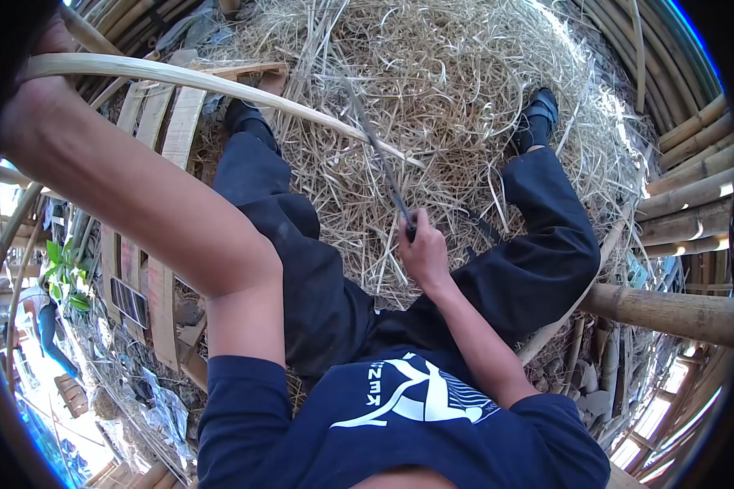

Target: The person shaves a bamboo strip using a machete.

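A long pale bamboo strip [212, 84] stretches from the upper left across to the middle, over the straw-like shavings. At its outer end is my left hand [53, 37], closed on the strip, with its fingers mostly lost in the dark image edge. My right hand [423, 253], between my spread legs, is wrapped round the dark handle of a long knife [385, 163]. The narrow blade points up and away from me. It crosses the strip near the strip's thin inner end; whether they touch, I cannot tell.
Pale bamboo shavings [432, 73] cover the ground around my feet. Wooden slats [161, 122] lie to my left. A thick bamboo pole [669, 314] juts in at right, and bamboo walls [685, 204] curve round. At far left another person's leg [53, 342] shows outside.
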Demonstrator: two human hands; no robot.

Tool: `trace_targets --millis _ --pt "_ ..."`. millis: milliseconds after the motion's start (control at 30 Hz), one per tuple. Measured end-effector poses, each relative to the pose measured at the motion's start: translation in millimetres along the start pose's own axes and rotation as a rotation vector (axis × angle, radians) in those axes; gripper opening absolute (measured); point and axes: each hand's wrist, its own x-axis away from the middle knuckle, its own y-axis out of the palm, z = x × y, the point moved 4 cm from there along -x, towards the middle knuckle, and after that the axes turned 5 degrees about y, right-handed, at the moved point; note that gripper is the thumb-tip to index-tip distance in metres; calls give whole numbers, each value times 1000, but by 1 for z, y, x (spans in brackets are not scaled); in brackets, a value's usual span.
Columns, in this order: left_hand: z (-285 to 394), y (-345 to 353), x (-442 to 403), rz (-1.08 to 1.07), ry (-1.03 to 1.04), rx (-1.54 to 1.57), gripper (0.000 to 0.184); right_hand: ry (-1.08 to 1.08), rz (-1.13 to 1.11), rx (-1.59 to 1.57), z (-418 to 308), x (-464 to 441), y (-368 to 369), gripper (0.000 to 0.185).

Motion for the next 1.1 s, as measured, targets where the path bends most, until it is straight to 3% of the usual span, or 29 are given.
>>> trace_targets --millis 67,167,233,267,333,433,533,633,667,800,867,933,1100 --pt "-1 -6 -6 28 -36 8 34 116 -40 76 52 -6 17 21" --pt "-4 -17 -25 67 -103 33 26 291 -84 157 55 -12 16 28" --pt "-6 -30 -29 94 -127 50 28 319 -108 -46 55 -11 14 30" --pt "-8 -32 -29 -27 -178 216 28 372 -131 -167 68 -12 25 31" --pt "-14 -36 -28 -201 -276 401 28 320 -145 -158 25 -13 -1 29" --pt "-16 -30 -25 -222 -285 370 29 163 -158 -208 -15 -4 -12 23" --pt "-16 -26 -24 -245 -303 363 29 -157 -10 -142 -37 -4 -13 20" --pt "-16 -24 -23 -266 -330 364 30 4 -5 -28 10 -5 10 21" --pt "-16 -24 -23 -268 -338 370 30 163 -23 134 38 -6 19 24" --pt "-15 -22 -24 -291 -364 459 31 307 -55 42 62 -16 16 24" --pt "-16 -20 -22 -289 -357 543 33 269 -49 13 46 -8 9 24" --pt "-17 -28 -27 -53 -279 217 37 196 -54 -32 23 -6 4 21" --pt "-21 -20 -24 -213 -310 308 37 -55 -37 -158 -18 -2 -5 18"
